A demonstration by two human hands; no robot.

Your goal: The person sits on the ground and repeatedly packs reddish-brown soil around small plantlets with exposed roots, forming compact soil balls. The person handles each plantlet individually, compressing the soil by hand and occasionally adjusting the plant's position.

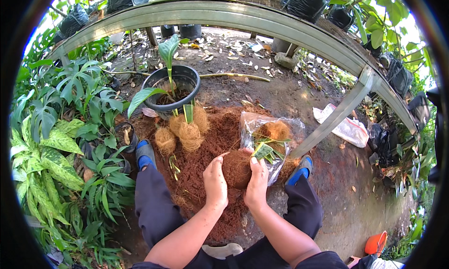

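Between my left hand and my right hand I hold a ball of brown coir, pressed from both sides. A variegated leaf cutting shows at my right thumb and fingertips; whether it is rooted in the ball I cannot tell. Loose red-brown coco peat lies heaped on the ground below. Left of it sit several fibre-wrapped balls, some with cut leaf pieces standing up. At the right, a clear plastic bag lies under coir fibre and more leaf cuttings.
A black pot with a leafy plant stands behind the fibre balls. A metal frame arches across the back, its leg slanting down at the right. Foliage crowds the left; a white plastic bag lies right, an orange container lower right.
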